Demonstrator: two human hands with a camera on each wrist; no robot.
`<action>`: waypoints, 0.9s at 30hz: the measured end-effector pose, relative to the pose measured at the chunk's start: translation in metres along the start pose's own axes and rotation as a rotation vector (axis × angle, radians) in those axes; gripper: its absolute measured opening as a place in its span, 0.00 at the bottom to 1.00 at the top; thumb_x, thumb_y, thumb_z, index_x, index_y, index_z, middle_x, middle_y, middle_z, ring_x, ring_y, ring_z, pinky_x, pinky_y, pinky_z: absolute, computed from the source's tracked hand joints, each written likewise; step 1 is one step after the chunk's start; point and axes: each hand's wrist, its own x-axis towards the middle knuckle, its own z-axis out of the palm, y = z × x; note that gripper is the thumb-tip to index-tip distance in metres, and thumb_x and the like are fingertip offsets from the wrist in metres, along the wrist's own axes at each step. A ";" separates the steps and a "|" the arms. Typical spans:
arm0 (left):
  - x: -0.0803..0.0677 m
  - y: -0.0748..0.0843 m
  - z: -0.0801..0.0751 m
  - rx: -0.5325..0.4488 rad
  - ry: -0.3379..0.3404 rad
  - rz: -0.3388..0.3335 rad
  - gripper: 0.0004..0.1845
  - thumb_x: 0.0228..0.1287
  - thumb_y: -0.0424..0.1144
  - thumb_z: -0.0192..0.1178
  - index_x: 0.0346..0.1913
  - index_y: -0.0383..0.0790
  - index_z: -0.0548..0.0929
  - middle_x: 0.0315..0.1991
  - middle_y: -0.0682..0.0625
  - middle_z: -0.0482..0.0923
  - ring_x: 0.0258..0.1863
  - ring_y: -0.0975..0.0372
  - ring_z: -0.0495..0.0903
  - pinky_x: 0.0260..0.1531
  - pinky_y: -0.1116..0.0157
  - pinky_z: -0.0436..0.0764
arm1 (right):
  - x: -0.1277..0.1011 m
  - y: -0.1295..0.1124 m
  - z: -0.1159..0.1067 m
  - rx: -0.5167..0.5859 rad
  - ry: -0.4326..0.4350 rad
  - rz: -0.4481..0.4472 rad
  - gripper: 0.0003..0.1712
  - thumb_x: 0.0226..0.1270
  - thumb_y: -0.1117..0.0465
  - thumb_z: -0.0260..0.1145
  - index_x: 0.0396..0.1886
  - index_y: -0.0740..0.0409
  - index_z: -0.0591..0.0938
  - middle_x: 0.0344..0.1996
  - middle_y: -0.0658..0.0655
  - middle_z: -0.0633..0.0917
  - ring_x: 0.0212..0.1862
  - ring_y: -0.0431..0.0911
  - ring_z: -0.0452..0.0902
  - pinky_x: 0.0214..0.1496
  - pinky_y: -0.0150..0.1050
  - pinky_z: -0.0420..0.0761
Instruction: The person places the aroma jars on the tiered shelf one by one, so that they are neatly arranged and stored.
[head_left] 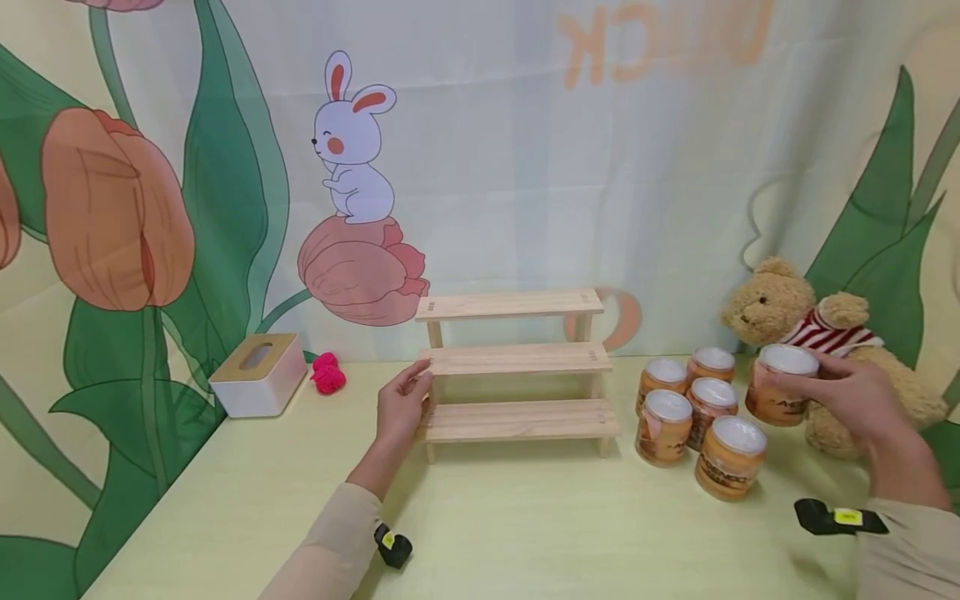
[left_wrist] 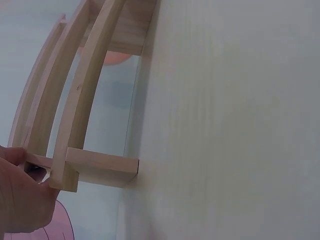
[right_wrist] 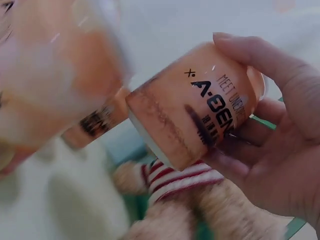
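Can: the can (head_left: 780,385) is off the table at the far right, in front of the bear (head_left: 795,321) and just right of the other cans (head_left: 697,421); in the right wrist view (right_wrist: 195,117) it tilts, silver lid away from the palm.
Right hand: the right hand (head_left: 855,400) grips the can round its side, thumb over one flank and fingers (right_wrist: 235,167) curled under the other. The hold looks firm; I would keep it on the wall of the can, clear of the lid.
Left hand: the left hand (head_left: 401,408) rests at the left end of the rack (head_left: 517,375), fingers curled about the end of the middle slat; the left wrist view shows the hand (left_wrist: 22,195) pinching the slat end beside the leg. It looks like a steadying hold.
Rack: three wooden steps, all bare, standing mid-table well left of the cans.
Doing it well: level the can before it comes down so its base lands flat on a slat; carry it over the five standing cans rather than through them, since a brush would likely topple one; keep the left hand's hold so the light rack does not slide.
Around: a tissue box (head_left: 258,375) and a pink thing (head_left: 327,372) sit far left, out of the way.
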 end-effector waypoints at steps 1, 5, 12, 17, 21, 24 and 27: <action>0.000 0.000 0.000 -0.002 0.001 -0.001 0.17 0.73 0.38 0.61 0.61 0.42 0.83 0.51 0.42 0.82 0.51 0.56 0.79 0.46 0.63 0.83 | -0.001 -0.005 -0.001 -0.007 0.023 -0.002 0.57 0.63 0.41 0.72 0.78 0.63 0.53 0.70 0.74 0.61 0.70 0.69 0.52 0.65 0.67 0.64; 0.001 0.000 -0.001 -0.001 0.006 -0.006 0.16 0.73 0.38 0.61 0.61 0.43 0.83 0.51 0.43 0.83 0.50 0.58 0.80 0.48 0.61 0.84 | -0.004 -0.019 -0.005 0.031 0.061 -0.032 0.52 0.65 0.43 0.70 0.77 0.64 0.57 0.66 0.66 0.69 0.66 0.56 0.65 0.57 0.41 0.79; 0.004 -0.001 -0.001 -0.018 -0.001 -0.006 0.16 0.73 0.38 0.61 0.61 0.42 0.83 0.54 0.41 0.83 0.51 0.59 0.79 0.53 0.56 0.81 | -0.009 -0.036 -0.001 0.166 0.063 -0.068 0.49 0.63 0.50 0.74 0.75 0.67 0.61 0.47 0.37 0.74 0.50 0.30 0.71 0.40 0.19 0.77; 0.003 -0.001 0.000 -0.026 -0.005 -0.012 0.17 0.73 0.37 0.61 0.61 0.41 0.83 0.56 0.40 0.82 0.55 0.55 0.79 0.55 0.54 0.80 | -0.014 -0.044 0.008 0.243 0.040 -0.147 0.44 0.64 0.58 0.74 0.74 0.65 0.64 0.40 0.31 0.79 0.45 0.27 0.73 0.39 0.20 0.78; 0.003 0.000 0.000 -0.036 -0.013 -0.012 0.17 0.73 0.37 0.60 0.61 0.41 0.83 0.56 0.39 0.82 0.57 0.53 0.79 0.55 0.53 0.79 | -0.018 -0.055 0.020 0.186 0.015 -0.158 0.42 0.66 0.54 0.73 0.74 0.63 0.66 0.41 0.31 0.79 0.48 0.31 0.72 0.41 0.23 0.76; 0.003 0.000 -0.001 -0.043 -0.016 -0.013 0.17 0.73 0.36 0.60 0.61 0.41 0.82 0.55 0.38 0.81 0.58 0.50 0.79 0.55 0.53 0.79 | -0.020 -0.066 0.032 0.096 -0.001 -0.147 0.44 0.67 0.48 0.71 0.75 0.63 0.65 0.44 0.34 0.76 0.50 0.34 0.70 0.45 0.27 0.75; 0.002 0.000 -0.001 -0.049 -0.020 -0.017 0.17 0.73 0.36 0.60 0.61 0.40 0.82 0.55 0.37 0.81 0.58 0.49 0.78 0.55 0.52 0.79 | -0.023 -0.074 0.044 0.114 -0.004 -0.177 0.40 0.67 0.49 0.71 0.72 0.63 0.68 0.45 0.36 0.78 0.50 0.34 0.72 0.46 0.27 0.75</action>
